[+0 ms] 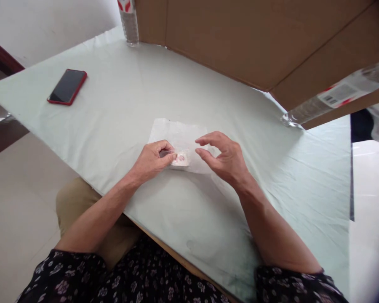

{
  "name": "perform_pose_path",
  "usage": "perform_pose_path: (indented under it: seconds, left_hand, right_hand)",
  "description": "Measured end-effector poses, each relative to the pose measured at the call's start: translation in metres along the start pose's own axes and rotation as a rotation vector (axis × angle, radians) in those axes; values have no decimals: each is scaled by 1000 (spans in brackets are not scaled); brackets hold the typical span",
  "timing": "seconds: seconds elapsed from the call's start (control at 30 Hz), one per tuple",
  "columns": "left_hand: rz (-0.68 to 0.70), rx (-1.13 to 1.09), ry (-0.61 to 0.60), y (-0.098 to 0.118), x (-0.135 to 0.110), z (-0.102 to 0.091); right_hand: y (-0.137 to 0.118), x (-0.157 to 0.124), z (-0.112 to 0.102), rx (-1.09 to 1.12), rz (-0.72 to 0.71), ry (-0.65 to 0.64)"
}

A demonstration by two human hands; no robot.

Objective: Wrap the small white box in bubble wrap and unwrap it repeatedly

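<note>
So the left hand (pixel 153 162) is pinching the left edge of a small white packet (pixel 183 159), thumb and index clamped on it. The packet's sitting at the near side of a thin white sheet (pixel 178 131). Right hand (pixel 229 160) is hovering over the sheet's right side, thumb and index apart. Red-cased phone (pixel 67 87) is lying left of and beyond the sheet; 2 clear bottles (pixel 337 94) and brown cardboard (pixel 224 38) are showing past it.

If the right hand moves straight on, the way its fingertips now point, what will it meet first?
Leftward from the right hand, the first thing is probably the small white packet at the left hand; how high the fingertips are above the translucent sheet is unclear.
</note>
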State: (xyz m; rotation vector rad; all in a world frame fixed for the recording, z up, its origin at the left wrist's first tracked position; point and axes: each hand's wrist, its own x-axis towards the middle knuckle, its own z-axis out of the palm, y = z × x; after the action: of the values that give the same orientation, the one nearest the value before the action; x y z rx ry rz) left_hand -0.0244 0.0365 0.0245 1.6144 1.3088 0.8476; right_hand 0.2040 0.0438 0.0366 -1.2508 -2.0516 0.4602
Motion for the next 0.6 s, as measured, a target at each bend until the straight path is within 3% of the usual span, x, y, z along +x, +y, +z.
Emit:
perform_pose_path:
  seconds: [0.13, 0.23, 0.47, 0.6]
  left_hand:
    - [18, 2, 1, -1, 1, 3]
    - [10, -8, 0, -2, 2, 3]
    - [49, 106, -51, -6, -3, -30]
    - [-41, 212, -55, -12, -9, -39]
  right_hand:
    - [-15, -4, 8, -113, -233, -145]
    - [-14, -7, 19, -171, -299, -240]
    - [-12, -11, 23, -290, -338, -217]
    - [-17, -12, 23, -363, -350, -219]
